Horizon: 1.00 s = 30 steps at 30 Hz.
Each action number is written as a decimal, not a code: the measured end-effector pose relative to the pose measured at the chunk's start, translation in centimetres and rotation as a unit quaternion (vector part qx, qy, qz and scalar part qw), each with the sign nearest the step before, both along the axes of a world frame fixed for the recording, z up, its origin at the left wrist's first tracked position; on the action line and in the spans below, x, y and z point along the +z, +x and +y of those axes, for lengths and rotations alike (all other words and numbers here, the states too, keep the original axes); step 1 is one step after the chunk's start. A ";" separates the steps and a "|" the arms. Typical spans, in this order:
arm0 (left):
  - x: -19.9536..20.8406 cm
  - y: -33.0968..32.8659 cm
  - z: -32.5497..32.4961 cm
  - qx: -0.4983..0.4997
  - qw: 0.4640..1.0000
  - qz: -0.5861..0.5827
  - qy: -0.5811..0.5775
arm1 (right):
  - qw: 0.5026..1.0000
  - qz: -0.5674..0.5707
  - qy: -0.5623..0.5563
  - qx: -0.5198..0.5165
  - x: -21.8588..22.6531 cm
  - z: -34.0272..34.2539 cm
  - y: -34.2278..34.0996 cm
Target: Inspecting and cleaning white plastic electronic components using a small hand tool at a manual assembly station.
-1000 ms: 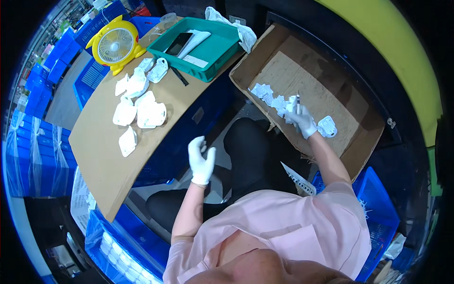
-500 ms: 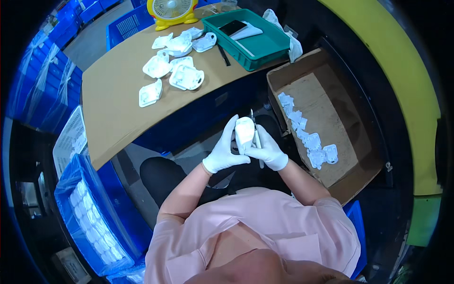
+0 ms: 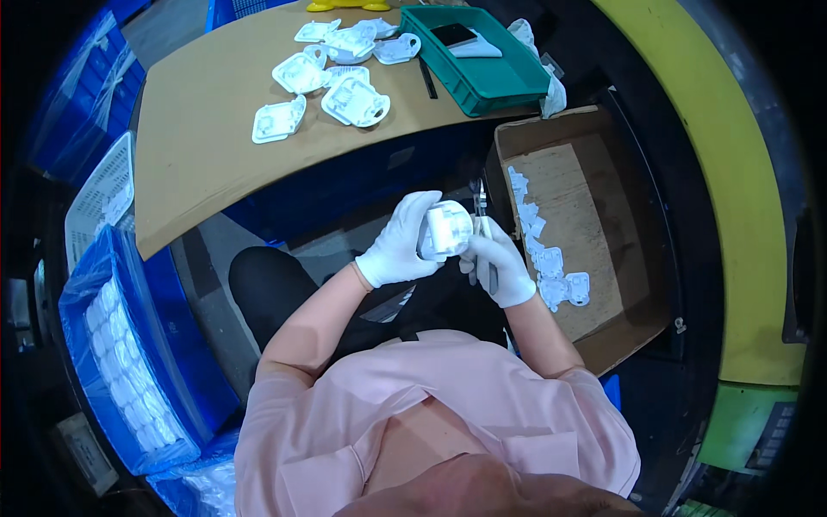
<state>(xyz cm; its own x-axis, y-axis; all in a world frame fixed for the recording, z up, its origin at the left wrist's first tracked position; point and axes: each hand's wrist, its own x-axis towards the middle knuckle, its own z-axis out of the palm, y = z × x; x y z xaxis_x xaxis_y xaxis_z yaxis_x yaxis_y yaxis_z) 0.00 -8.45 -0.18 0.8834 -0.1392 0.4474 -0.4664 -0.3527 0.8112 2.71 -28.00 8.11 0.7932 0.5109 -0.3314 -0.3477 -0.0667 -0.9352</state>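
My left hand point(image 3: 398, 246), in a white glove, has its fingers and thumb around a white moulded plastic part point(image 3: 450, 228) above my lap. A rounded face of the part with raised shapes shows. Just right of it, my gloved right hand point(image 3: 506, 274) is closed on a pair of nippers point(image 3: 481, 205) with pale handles. Their metal jaws point away from me, beyond my fingers. Whether my right fingertips also touch the part, I cannot tell. Several similar white plastic parts point(image 3: 355, 99) lie in a loose group on the brown-topped table point(image 3: 194, 129).
A green tray point(image 3: 517, 84) with a dark phone point(image 3: 452, 34) stands at the table's right end. Right of me, a cardboard box point(image 3: 594, 207) holds flat white pieces point(image 3: 550, 261). At left are a lined blue crate point(image 3: 202, 345) of wrapped white items and a white basket point(image 3: 90, 185).
The white part has been turned, so its rounded, shaped face shows instead of the smooth narrow side. Both hands stay close together. The whole view has shifted, with the table higher in the picture.
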 end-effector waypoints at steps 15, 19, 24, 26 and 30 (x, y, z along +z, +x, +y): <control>-0.3 -0.6 -0.8 -0.284 0.626 0.367 -0.627 | 0.848 -0.456 -0.222 0.155 -0.9 0.4 -0.5; -0.9 0.1 -0.8 -0.295 0.621 0.324 -0.650 | 0.805 -0.532 -0.208 0.162 -1.3 0.9 -0.3; -0.7 0.3 -0.2 -0.297 0.630 0.270 -0.666 | 0.863 -0.449 -0.201 0.112 -1.8 1.1 -0.4; -0.8 0.3 0.1 -0.299 0.632 0.266 -0.664 | 0.860 -0.454 -0.203 0.116 -1.6 1.3 -0.4; -1.6 0.5 0.2 -0.285 0.650 0.271 -0.650 | 0.877 -0.425 -0.196 0.108 -1.6 1.5 -0.6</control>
<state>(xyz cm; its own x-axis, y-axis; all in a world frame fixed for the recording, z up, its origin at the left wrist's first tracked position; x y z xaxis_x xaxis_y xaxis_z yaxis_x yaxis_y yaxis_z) 0.48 -8.26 -1.80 0.9307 -0.3294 0.1589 0.2588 0.9001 0.3504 2.09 -26.48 6.56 0.7372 0.6591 0.1486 0.5249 -0.4202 -0.7402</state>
